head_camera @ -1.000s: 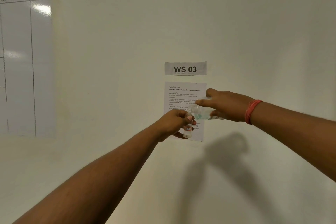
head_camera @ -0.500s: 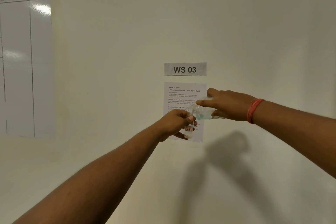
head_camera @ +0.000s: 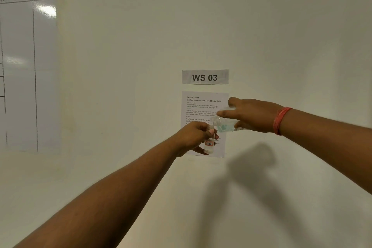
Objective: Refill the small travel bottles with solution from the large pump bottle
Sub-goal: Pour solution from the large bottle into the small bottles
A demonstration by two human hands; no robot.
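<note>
My left hand (head_camera: 194, 137) grips a small clear travel bottle (head_camera: 208, 145) upright in the air; it has a red-bordered label and an open top. My right hand (head_camera: 251, 116) holds a larger clear bottle (head_camera: 224, 125) tipped on its side, with blue-green liquid inside. The larger bottle's open threaded mouth sits just over the small bottle's top. Both hands are raised in front of the wall. No pump head is visible, and most of the larger bottle is hidden behind my fingers.
A white wall fills the view. A "WS 03" sign (head_camera: 205, 77) and a printed instruction sheet (head_camera: 199, 106) hang on it behind my hands. A whiteboard (head_camera: 28, 66) with ruled columns is at the left. An orange band (head_camera: 280, 120) circles my right wrist.
The two bottles stay mouth to mouth; both hands have barely shifted.
</note>
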